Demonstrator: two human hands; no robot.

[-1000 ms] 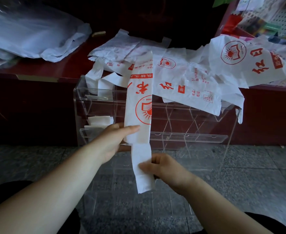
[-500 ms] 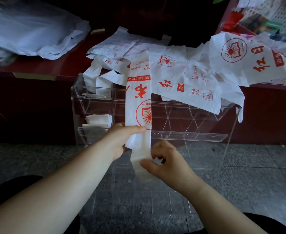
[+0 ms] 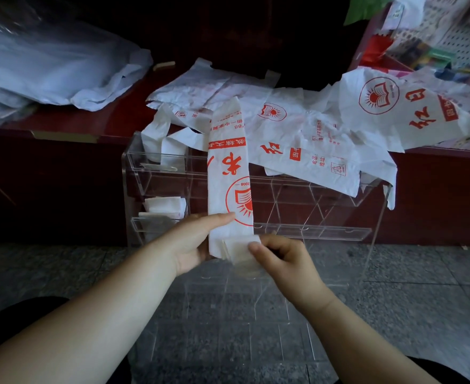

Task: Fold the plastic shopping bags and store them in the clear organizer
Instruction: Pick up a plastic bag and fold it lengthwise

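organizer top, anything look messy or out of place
Crumpled unfolded bags spill off the counter and drape over the clear organizer, handles hanging at its top left. Folded bags at its left sit tidy. The left hand and right hand grip one bag strip.

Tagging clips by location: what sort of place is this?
Probably a small shop: printed bags heaped on a red counter, goods hanging on a pegboard at right.

The left hand holds a long folded bag strip, thumb across its front, while the right hand pinches its turned-up lower end in front of the clear organizer, under loose bags on a dark red counter.
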